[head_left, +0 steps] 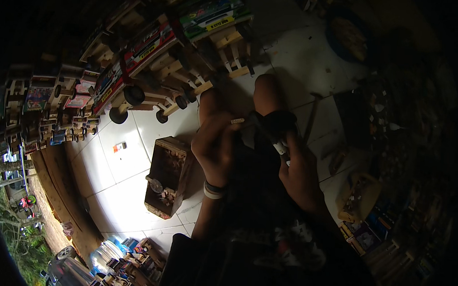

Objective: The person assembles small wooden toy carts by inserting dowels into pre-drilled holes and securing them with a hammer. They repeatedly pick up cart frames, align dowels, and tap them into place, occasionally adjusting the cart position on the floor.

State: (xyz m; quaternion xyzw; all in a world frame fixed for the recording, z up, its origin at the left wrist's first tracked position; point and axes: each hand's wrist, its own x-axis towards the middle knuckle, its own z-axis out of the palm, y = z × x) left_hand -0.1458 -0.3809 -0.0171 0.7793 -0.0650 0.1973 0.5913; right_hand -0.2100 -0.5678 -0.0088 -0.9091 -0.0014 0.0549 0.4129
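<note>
Black round piece [280,122] sits over the knees in front of the person, with the left hand [216,147] curled tight on a small wooden stick [237,121] and the right hand [299,169] closed on a white-tipped tool [281,148], so I think both should stay steady and move slowly.

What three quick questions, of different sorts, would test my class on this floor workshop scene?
1. True or false: the left hand rests flat on the white tiled floor.
2. Which lies nearest the left hand? A. open wooden box of small parts B. blue round basin C. small orange-and-white object
3. Fill in: the painted wooden toy trucks roll on black ____.

Key: 1 false, raised near the right hand; 2 A; 3 wheels.
</note>
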